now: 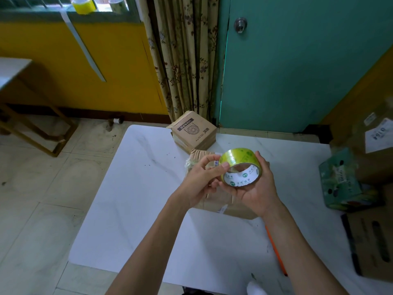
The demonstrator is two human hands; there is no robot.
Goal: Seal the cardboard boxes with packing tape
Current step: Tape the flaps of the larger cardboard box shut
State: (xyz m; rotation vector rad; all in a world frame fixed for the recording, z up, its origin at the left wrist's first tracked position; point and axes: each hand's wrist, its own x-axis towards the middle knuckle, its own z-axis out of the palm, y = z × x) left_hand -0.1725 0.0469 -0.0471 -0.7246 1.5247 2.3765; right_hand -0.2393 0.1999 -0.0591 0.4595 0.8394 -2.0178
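Note:
A roll of yellow-green packing tape (240, 166) with a white printed core is held above the white table (148, 188). My right hand (258, 188) cups the roll from below and behind. My left hand (202, 177) touches the roll's left rim, thumb on the tape's outer face, fingers curled. Directly under both hands lies a flat brown cardboard box (223, 201), partly hidden by them. A second small cardboard box (194, 132) with a printed fan logo stands at the table's far edge.
An orange stick-like tool (276, 252) lies on the table at the right. A green printed carton (344, 182) and larger brown boxes (372, 145) crowd the right side. Another tape roll (83, 4) sits on the window sill. A wooden table frame (32, 124) stands left.

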